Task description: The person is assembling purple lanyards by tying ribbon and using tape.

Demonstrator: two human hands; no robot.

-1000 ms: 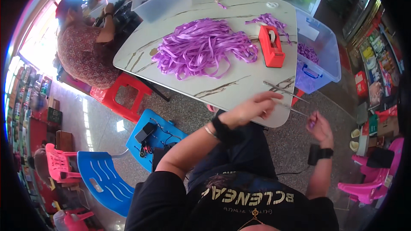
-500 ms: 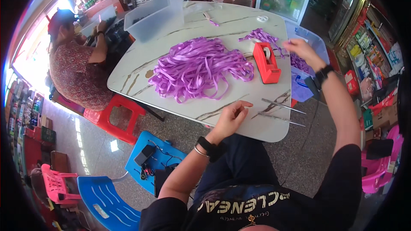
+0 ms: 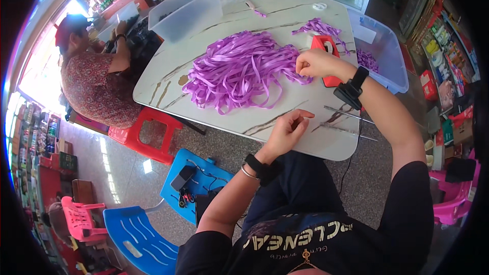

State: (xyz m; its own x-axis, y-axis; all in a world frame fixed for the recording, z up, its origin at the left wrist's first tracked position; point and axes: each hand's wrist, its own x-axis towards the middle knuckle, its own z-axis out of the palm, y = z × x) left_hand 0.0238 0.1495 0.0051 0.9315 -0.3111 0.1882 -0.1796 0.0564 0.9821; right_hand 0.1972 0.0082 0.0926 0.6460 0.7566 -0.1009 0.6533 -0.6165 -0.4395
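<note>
A large heap of purple ribbon loops (image 3: 237, 69) covers the middle of the white marbled table (image 3: 168, 66). My right hand (image 3: 321, 63) is at the heap's right edge, just in front of the red tape dispenser (image 3: 320, 44) and partly covering it. Its fingers are curled together against the ribbons; whether a strand is between them is hidden. My left hand (image 3: 288, 132) hovers over the near table edge, its index finger and thumb apart, with nothing visible in it. Two thin metal rods (image 3: 341, 111) lie to its right.
A smaller ribbon bunch (image 3: 318, 26) lies behind the dispenser, near a white ring (image 3: 319, 6). A clear bin (image 3: 392, 61) with purple ribbons stands beyond the right edge. An empty-looking translucent tub (image 3: 186, 12) is far left. Another person (image 3: 99, 81) sits left on a red stool (image 3: 147, 135).
My right hand has swung left and nearer, from beyond the table's right edge to the ribbon heap. My left hand stays near the front edge, its finger and thumb a little further apart.
</note>
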